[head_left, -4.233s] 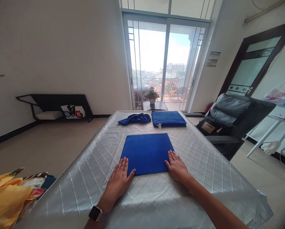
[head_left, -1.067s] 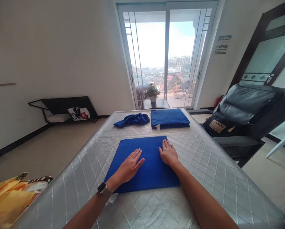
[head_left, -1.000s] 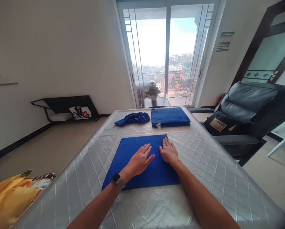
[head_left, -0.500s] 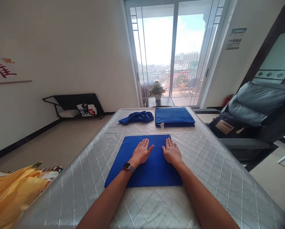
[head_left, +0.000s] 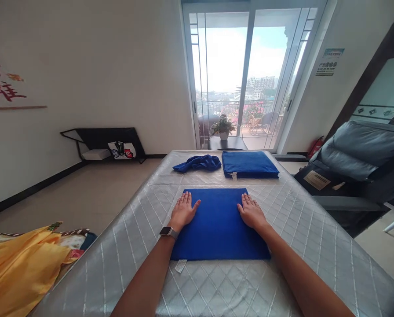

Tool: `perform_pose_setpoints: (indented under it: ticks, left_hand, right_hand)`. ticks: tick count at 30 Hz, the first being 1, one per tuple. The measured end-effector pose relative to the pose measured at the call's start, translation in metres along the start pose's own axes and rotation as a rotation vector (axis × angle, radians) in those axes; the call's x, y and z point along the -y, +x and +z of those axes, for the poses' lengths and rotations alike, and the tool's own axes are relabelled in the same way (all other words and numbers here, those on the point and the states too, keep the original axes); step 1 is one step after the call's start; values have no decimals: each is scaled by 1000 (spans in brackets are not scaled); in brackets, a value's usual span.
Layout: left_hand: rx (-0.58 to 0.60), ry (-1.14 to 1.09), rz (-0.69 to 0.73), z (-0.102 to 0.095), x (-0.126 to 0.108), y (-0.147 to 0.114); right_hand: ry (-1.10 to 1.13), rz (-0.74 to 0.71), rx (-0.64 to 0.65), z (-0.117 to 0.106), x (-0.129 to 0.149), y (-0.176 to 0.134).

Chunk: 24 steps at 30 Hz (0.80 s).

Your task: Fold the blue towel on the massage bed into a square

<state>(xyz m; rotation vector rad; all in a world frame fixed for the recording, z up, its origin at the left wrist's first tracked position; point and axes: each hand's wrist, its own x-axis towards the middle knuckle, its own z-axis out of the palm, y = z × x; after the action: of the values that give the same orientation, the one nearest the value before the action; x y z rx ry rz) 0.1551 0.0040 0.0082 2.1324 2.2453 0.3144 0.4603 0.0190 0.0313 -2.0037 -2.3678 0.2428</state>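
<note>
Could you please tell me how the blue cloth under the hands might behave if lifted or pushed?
The blue cloth would probably droop, since the similar crumpled cloth looks limp. It looks thin, so is likely light. Pushed, it might slide on the shiny cover.

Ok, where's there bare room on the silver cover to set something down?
Bare silver cover lies left of the left hand, right of the right hand toward the armchair, and nearer than the flat blue cloth, between the forearms, right of its white tag. Crowded: the far end, with the crumpled blue cloth beside the blue stack.
</note>
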Motion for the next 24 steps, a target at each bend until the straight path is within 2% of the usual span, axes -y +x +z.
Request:
perform_pose_setpoints:
  ticks: [7, 12, 17, 24]
  left_hand:
    - [-30, 6, 12, 0, -1, -2]
    - [-40, 13, 34, 2, 1, -2]
    - [-47, 14, 45, 6, 3, 0]
    - [-18, 50, 45, 8, 7, 4]
  right_hand:
    - [-73, -21, -4, -14, 7, 22]
    - [1, -34, -17, -6, -3, 40]
    - [27, -21, -62, 3, -6, 41]
    - [78, -24, -87, -1, -3, 37]
